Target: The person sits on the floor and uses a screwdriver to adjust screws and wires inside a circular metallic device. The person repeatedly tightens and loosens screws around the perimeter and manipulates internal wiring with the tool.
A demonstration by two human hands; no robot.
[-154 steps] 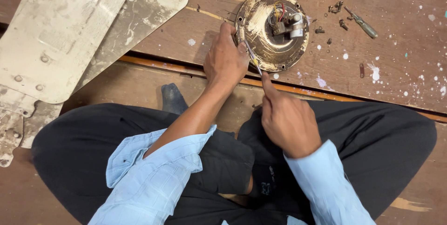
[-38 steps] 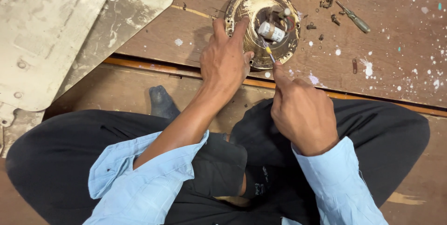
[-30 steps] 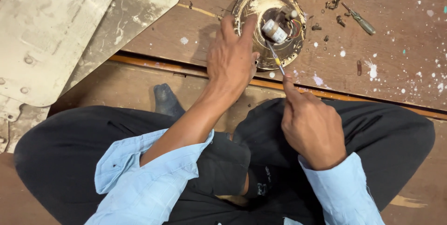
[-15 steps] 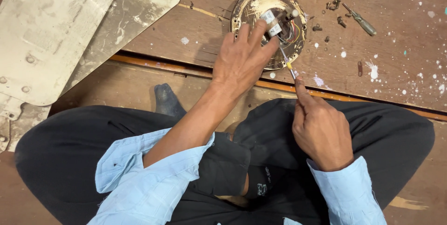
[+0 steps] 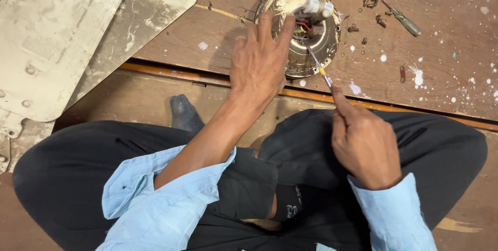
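1. From the head view, we see our left hand (image 5: 262, 61) lying flat, fingers spread and unclenched, across the near-left rim of the round ceiling-fan motor housing (image 5: 301, 25), steadying it on the paint-spattered wooden platform (image 5: 441, 74).
2. Our right hand (image 5: 365, 142) is clenched around a thin screwdriver (image 5: 317, 64); its long axis runs up and to the left, away from our lap, and the tip sits inside the housing's open bowl.
3. The housing lies straight ahead of both hands; the left is the nearer, already touching it.
4. The bowl holds red and yellow wires (image 5: 302, 26) and a white cylindrical part (image 5: 317, 7).
5. Loose screws (image 5: 371, 2) and a second, green-handled screwdriver (image 5: 403, 18) lie to the right, with grimy fan blades (image 5: 62, 38) off to the left.
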